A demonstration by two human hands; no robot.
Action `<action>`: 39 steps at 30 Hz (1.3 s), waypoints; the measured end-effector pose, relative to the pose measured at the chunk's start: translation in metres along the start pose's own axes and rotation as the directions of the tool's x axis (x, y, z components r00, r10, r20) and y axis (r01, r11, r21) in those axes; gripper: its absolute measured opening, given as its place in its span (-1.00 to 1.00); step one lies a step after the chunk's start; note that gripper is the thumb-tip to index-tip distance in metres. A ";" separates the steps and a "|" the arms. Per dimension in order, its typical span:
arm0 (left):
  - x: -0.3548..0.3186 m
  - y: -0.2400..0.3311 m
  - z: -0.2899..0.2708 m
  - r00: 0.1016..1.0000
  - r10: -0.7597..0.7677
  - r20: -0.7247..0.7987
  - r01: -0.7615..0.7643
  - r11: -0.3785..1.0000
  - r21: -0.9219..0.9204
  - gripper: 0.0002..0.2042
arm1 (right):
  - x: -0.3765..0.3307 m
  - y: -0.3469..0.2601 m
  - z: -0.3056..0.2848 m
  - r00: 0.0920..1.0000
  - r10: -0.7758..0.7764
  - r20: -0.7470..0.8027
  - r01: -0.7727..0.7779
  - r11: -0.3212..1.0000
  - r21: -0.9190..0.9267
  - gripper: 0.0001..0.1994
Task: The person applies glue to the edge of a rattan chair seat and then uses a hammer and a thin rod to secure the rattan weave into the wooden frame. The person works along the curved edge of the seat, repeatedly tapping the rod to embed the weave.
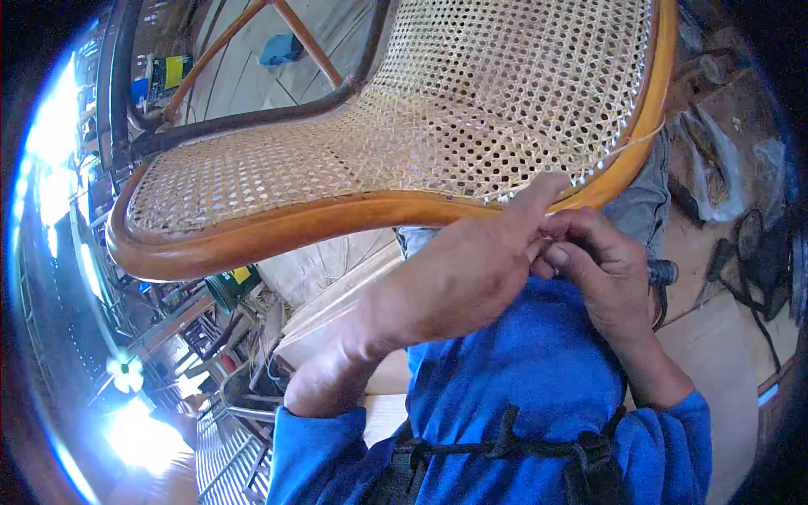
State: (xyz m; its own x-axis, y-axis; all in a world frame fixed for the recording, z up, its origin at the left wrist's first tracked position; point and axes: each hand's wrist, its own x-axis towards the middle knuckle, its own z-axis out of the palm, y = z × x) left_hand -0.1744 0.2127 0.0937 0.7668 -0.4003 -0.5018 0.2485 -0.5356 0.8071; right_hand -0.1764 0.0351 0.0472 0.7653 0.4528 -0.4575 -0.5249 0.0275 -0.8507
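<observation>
- My left hand (471,269) is holding one digit out over the curved wooden rim (337,216), perhaps for steadiness; I cannot tell its grip.
- My right hand (608,265) is bunching its fingertips alongside, their hold hidden.
- The woven cane chair panel (505,84) is spanning the rim before me.

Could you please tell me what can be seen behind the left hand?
Around the left hand, the wooden rim and blue shirt show; the rim directly behind it is covered.

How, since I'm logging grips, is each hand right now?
Left hand: one digit extended at curved orange wooden rim; grip unclear.
Right hand: curled; grip unclear.
</observation>
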 end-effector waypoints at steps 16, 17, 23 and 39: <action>0.004 -0.014 -0.003 0.966 -0.259 0.026 0.239 0.846 -0.477 -0.82 | 0.020 0.007 0.003 0.987 0.046 -0.151 -0.018 0.984 0.178 -0.92; 0.003 -0.019 0.003 0.970 -0.242 0.007 0.209 0.823 -0.528 -0.82 | 0.019 0.006 0.003 0.991 0.005 -0.136 0.012 0.992 0.127 -0.92; -0.005 -0.025 0.003 0.916 -0.320 0.244 0.368 0.423 -0.828 -0.78 | 0.017 0.007 0.005 0.988 -0.155 -0.019 0.156 0.985 0.080 -0.90; -0.026 -0.051 0.023 0.873 -0.426 0.238 0.412 0.382 -0.828 -0.79 | 0.032 0.001 0.022 0.952 0.273 0.139 -0.276 0.961 -0.002 -0.93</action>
State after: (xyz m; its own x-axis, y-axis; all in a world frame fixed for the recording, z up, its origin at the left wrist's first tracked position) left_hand -0.2209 0.2334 0.0587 0.4227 -0.2979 -0.8559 0.9003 0.2461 0.3590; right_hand -0.1608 0.0692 0.0380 0.5333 0.5621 -0.6322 -0.7147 -0.1003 -0.6922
